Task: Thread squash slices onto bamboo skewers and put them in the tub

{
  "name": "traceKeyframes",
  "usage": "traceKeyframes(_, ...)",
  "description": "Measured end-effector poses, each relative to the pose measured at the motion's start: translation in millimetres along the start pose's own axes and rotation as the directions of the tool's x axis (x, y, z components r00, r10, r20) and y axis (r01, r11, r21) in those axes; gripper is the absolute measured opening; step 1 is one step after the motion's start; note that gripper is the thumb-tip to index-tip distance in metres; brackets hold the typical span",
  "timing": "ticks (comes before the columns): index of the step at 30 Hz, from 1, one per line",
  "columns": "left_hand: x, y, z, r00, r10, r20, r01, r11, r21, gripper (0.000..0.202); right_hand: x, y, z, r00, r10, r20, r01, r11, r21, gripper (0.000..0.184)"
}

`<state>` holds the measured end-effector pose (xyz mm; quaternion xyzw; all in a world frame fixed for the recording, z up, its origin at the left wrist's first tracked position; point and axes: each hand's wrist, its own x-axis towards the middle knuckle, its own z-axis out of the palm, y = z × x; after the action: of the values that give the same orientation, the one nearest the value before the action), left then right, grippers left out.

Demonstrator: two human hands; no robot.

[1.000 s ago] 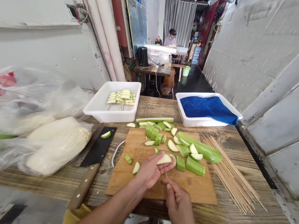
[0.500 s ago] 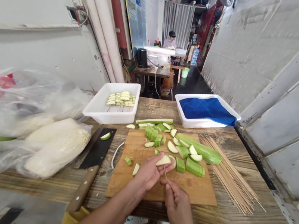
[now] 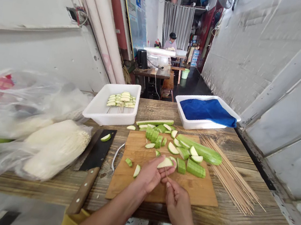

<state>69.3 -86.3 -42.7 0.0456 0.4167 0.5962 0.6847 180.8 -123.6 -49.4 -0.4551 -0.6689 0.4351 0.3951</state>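
Note:
Over the front of the wooden cutting board [image 3: 140, 192], my left hand [image 3: 152, 173] grips a pale half-round zucchini slice [image 3: 165, 163] between thumb and fingers. My right hand [image 3: 178, 197] pinches a thin bamboo skewer [image 3: 166, 173], whose upper end meets the lower edge of that slice; how deep it sits is hidden. Behind the hands, cut zucchini pieces [image 3: 195, 168] lie in groups on the board. A long uncut zucchini piece [image 3: 201, 150] rests at the board's right, beside a fanned bundle of bamboo skewers [image 3: 235, 181].
A cleaver [image 3: 95, 153] with one slice on its blade lies left of the board. Plastic bags [image 3: 53, 146] fill the table's left side. At the back stand a white tub [image 3: 109, 117] of skewered slices and another tub [image 3: 191, 124] under a blue cloth [image 3: 208, 110]. A person [image 3: 172, 41] sits far behind.
My right hand has moved slightly up along the skewer toward the slice, so less of the stick shows between them. My left hand keeps its hold on the slice.

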Motion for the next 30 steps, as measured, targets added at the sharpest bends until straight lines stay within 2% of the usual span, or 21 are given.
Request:
traceKeyframes(7,1,-4,0.2,1.000,0.019,0.008,-0.019,1.000,0.012,0.016,9,-2,2,1.000,-0.010,0.018,0.010,1.000,-0.002,0.031)
traceKeyframes(14,-2,6,0.6,0.991,0.130,-0.036,-0.132,0.991,-0.032,0.010,-12,1,-12,0.997,0.017,0.073,-0.011,0.996,-0.085,0.030)
traceKeyframes(20,-7,6,7.0,0.994,0.106,-0.042,-0.107,0.993,-0.040,0.010,-19,0,-11,0.998,0.041,0.045,-0.037,0.996,-0.075,0.033)
traceKeyframes(25,-21,-12,12.2,0.993,0.081,0.091,-0.086,0.994,0.060,0.017,-10,-2,-13,0.999,-0.045,-0.016,0.044,0.998,-0.035,0.030)
traceKeyframes(30,-26,-21,15.7,0.982,0.069,0.177,-0.091,0.989,0.119,0.023,-9,2,-19,0.999,-0.042,-0.035,0.039,0.996,-0.084,0.030)
